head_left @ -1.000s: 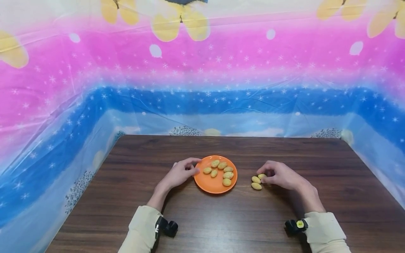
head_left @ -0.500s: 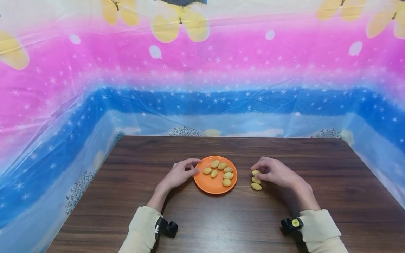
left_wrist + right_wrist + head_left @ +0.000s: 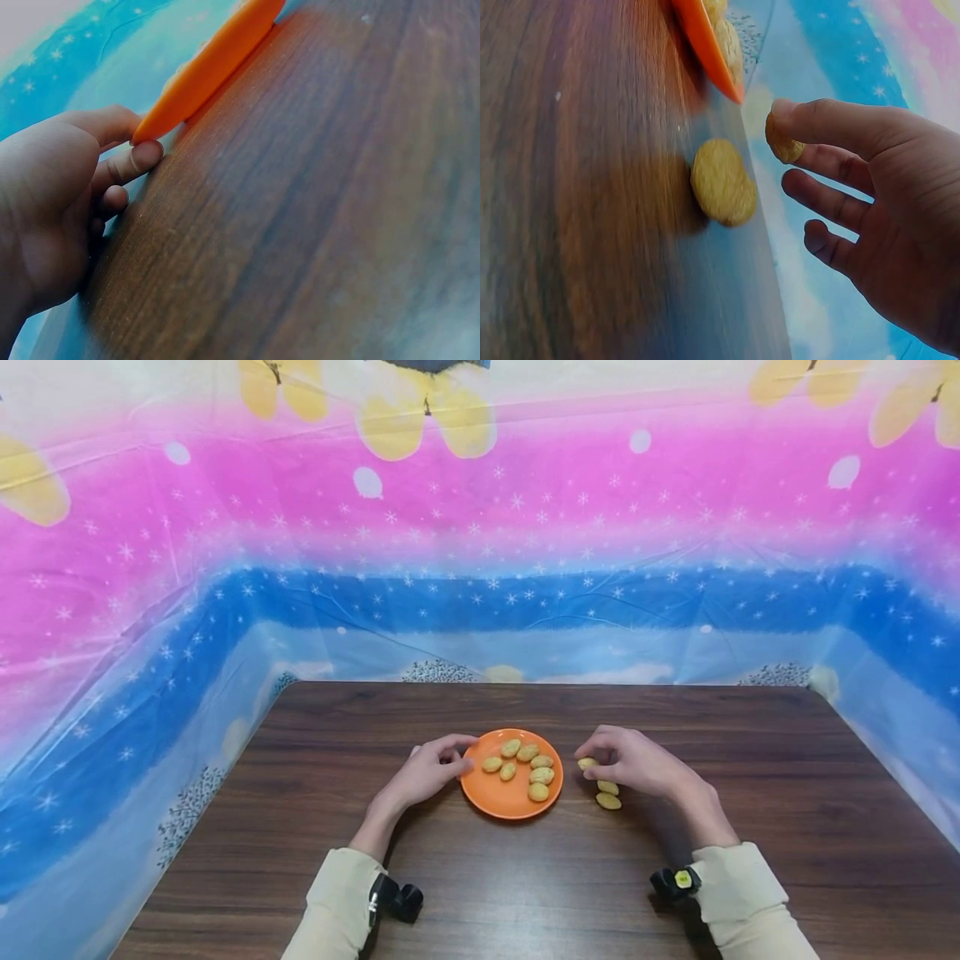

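Note:
On the table lies a round orange plate [image 3: 498, 797] with several small yellow potatoes [image 3: 542, 775] on it, grouped towards its far and right parts. My left hand [image 3: 427, 772] pinches the plate's left rim between thumb and fingers, also seen in the left wrist view at the plate edge [image 3: 202, 71]. Right of the plate, my right hand [image 3: 637, 764] pinches one small potato [image 3: 784, 140] between thumb and fingertips, raised off the table. Two more potatoes [image 3: 609, 801] lie on the table below that hand; its fingers partly cover one.
The dark wood-grain table [image 3: 510, 889] spreads around the plate. A pink and blue patterned cloth [image 3: 480, 527] hangs behind and along both sides. A small black camera [image 3: 397, 900] sits on the left wrist, another camera [image 3: 675, 883] on the right.
My right hand has taken hold of the farthest of the three loose potatoes and carried it left and slightly away, towards the plate. My left hand and the plate stay put.

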